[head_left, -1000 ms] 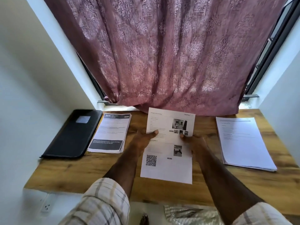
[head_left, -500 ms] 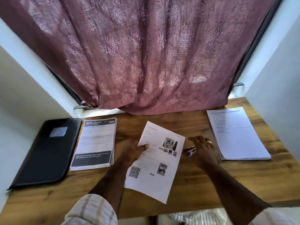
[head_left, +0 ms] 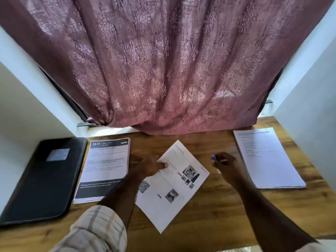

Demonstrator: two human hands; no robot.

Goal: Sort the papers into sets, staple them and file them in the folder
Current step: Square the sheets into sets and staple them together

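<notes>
Papers point(head_left: 174, 180), flat and rectangular, pinched by left hand point(head_left: 149, 166); right hand point(head_left: 225, 164) grips small purple stapler point(head_left: 214, 157).

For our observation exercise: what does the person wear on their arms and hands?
The left sleeve is pale cream with a loose plaid of grey-brown lines, pushed up so the forearm is bare. The right sleeve barely shows at the frame's edge. No gloves are worn.

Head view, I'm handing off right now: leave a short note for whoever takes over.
Left hand pinches the photo-page set, angled mid-desk.
Right hand grips a small purple-tipped thing, probably the stapler; blurred.
Sorted: dark-banner set beside the closed black folder on the left, plain text set on the right.
Left: no staples can be made out, so staple as needed and file all three.
</notes>
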